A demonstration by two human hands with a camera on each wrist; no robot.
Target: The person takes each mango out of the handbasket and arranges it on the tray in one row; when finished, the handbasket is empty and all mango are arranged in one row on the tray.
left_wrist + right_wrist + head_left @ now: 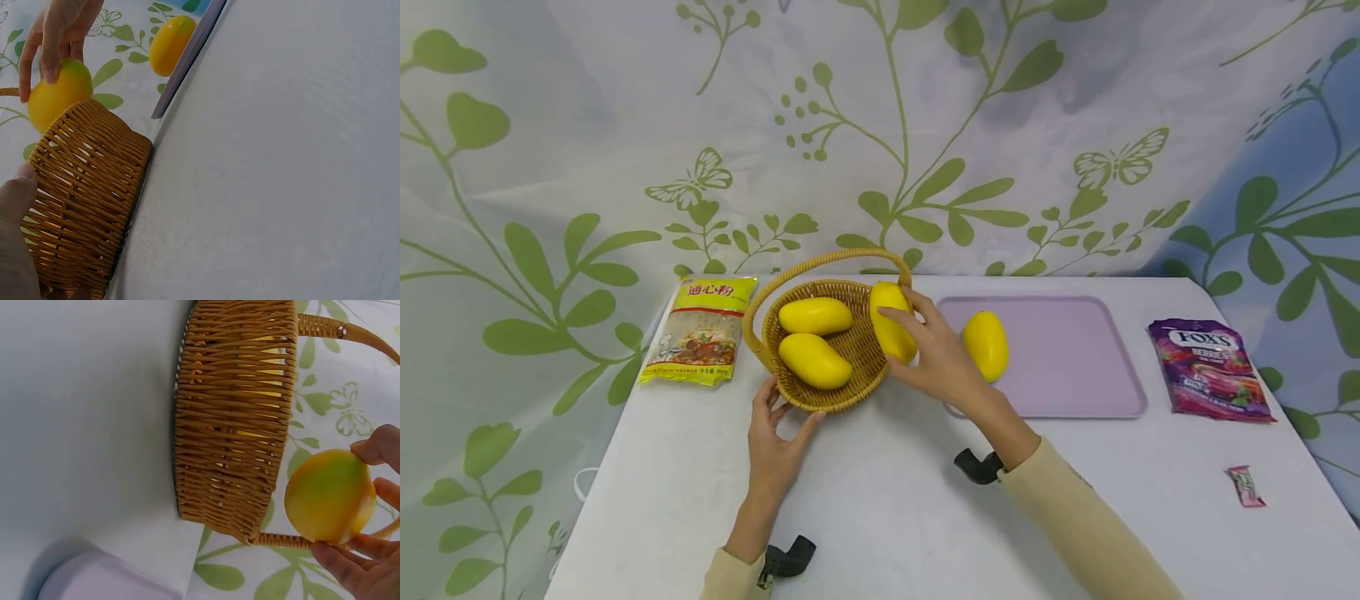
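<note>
In the head view my right hand (942,354) grips a yellow mango (891,323) at the right side of a wicker basket (865,367). The right wrist view shows that mango (330,496) above the basket's rim, held between thumb and fingers. My left hand (775,446) holds the near left part of the basket, its thumb and fingers spread along the outer wall (87,194). Inside lie two more mangoes, one behind (815,317) and one nearer (815,362). Another mango (986,346) rests on the left part of a light purple tray (1075,367).
Left of the basket lies a yellow-topped food packet (696,331). A purple Fox's candy bag (1210,369) lies right of the tray, with a small pink wrapped candy (1246,486) nearer. The basket's arched handle (827,260) rises on its far side. A patterned backdrop stands behind the white table (895,500).
</note>
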